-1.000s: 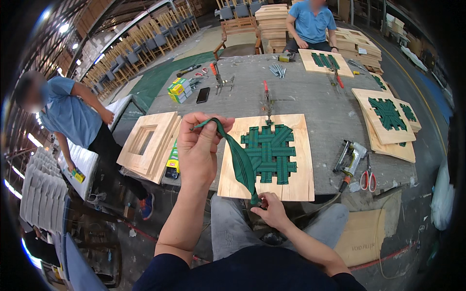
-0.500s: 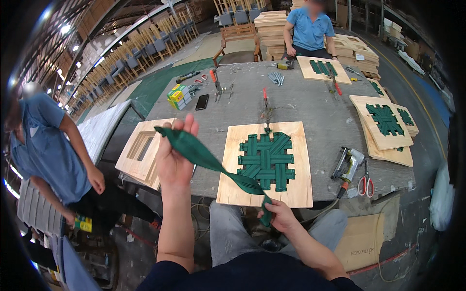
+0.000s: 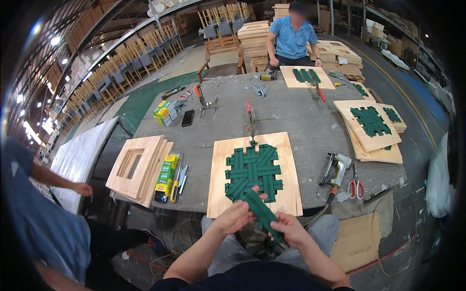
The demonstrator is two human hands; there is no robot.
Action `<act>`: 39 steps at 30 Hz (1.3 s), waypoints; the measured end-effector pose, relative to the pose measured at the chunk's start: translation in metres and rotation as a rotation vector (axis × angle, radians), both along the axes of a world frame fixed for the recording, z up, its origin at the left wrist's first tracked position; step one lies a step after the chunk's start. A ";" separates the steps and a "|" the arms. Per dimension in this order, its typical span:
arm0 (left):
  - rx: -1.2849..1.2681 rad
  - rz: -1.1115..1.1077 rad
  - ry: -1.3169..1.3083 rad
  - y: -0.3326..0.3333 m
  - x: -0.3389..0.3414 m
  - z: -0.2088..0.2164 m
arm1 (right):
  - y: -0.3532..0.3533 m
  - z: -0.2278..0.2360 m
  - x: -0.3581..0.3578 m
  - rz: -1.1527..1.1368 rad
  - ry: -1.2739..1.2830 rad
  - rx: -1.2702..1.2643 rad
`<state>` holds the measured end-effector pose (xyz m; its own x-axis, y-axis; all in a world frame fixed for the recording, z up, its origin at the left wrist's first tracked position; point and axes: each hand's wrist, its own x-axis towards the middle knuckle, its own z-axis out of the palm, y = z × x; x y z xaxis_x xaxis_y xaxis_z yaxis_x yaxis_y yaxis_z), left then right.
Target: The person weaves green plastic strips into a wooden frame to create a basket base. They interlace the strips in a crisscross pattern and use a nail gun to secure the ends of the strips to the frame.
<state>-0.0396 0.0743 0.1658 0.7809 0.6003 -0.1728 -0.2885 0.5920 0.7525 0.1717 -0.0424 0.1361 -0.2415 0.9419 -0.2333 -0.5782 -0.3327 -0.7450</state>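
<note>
A green webbing strap [image 3: 262, 213] slants from the woven panel's near edge toward my lap. My right hand [image 3: 291, 230] pinches its near end between thumb and fingers. Beside the strap's far part is my left hand [image 3: 234, 218], its fingers stretched out and partly hidden behind the strap. In front of me lies a square wooden frame [image 3: 289, 169], its opening crossed by interlaced green straps [image 3: 253, 169] whose ends fold onto the wood. A clamp with a red handle [image 3: 250, 123] stands at the frame's far edge.
At left are stacked bare frames [image 3: 127, 169] and a yellow-green box [image 3: 166, 173]. A staple gun [image 3: 338, 169] and red-handled scissors [image 3: 356, 186] lie right. Finished panels [image 3: 371, 123] are stacked farther right. One co-worker [image 3: 293, 41] sits opposite; another [image 3: 41, 208] stands at left.
My left hand has come down and right from its raised place, toward my right hand. The strap, stretched out before, now hangs shorter between them. The co-worker at left has moved nearer.
</note>
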 end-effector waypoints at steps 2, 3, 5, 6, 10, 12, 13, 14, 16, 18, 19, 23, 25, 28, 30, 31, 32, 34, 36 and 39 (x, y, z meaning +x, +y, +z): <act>-0.034 0.186 -0.065 0.012 0.005 0.012 | -0.013 -0.012 -0.003 0.035 -0.074 -0.052; -0.112 0.254 -0.026 0.021 0.004 0.011 | -0.020 -0.018 -0.003 0.065 -0.149 -0.045; -0.133 0.436 -0.035 0.039 -0.005 0.011 | -0.031 -0.039 -0.001 0.130 -0.292 -0.026; -0.139 0.527 -0.039 0.048 -0.012 0.011 | -0.036 -0.056 0.003 0.199 -0.414 0.011; -0.117 0.623 -0.010 0.052 -0.017 0.018 | -0.036 -0.062 0.021 0.434 -0.715 0.074; -0.174 0.550 0.050 0.033 -0.002 0.015 | -0.028 -0.061 0.017 0.380 -0.584 0.130; -0.212 0.454 0.039 0.018 0.015 0.017 | -0.018 -0.076 0.013 0.295 -0.480 0.226; -0.249 0.418 0.047 0.003 0.016 0.014 | -0.006 -0.038 -0.002 0.186 -0.439 0.297; -0.276 0.335 0.024 -0.015 0.034 0.018 | 0.010 -0.021 -0.011 0.139 -0.581 0.373; -0.231 0.315 0.026 -0.009 0.038 0.016 | 0.020 -0.021 -0.011 0.237 -0.366 0.225; -0.169 0.310 0.061 0.000 0.037 0.019 | 0.022 -0.022 -0.010 0.279 -0.258 0.152; 0.141 0.242 0.410 0.040 0.018 0.009 | 0.005 -0.021 0.010 0.167 -0.346 -0.030; 0.239 0.194 0.548 0.059 0.017 -0.003 | -0.002 -0.023 0.020 0.097 -0.303 -0.075; 0.349 0.190 0.650 0.094 0.028 -0.021 | -0.008 -0.031 0.037 -0.034 -0.290 -0.086; 0.422 0.202 0.757 0.111 0.041 -0.027 | -0.012 -0.025 0.052 -0.126 -0.354 -0.075; 0.469 0.176 0.821 0.118 0.050 -0.030 | -0.014 -0.028 0.059 -0.183 -0.454 -0.053; 0.517 0.151 0.886 0.124 0.058 -0.032 | -0.016 -0.030 0.067 -0.226 -0.566 -0.050; 0.701 0.151 0.992 0.139 0.069 -0.043 | -0.012 -0.032 0.078 -0.296 -0.784 -0.037; 0.994 0.153 1.148 0.149 0.067 -0.060 | -0.003 -0.034 0.075 -0.406 -1.177 0.069; 1.044 0.114 1.213 0.153 0.072 -0.073 | 0.026 -0.015 0.054 -0.461 -1.469 0.128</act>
<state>0.0326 0.2269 0.0928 0.4393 0.8898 -0.1236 0.7469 -0.2853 0.6007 0.2260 -0.0167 0.1214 0.4279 0.8995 0.0882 0.6336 -0.2289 -0.7390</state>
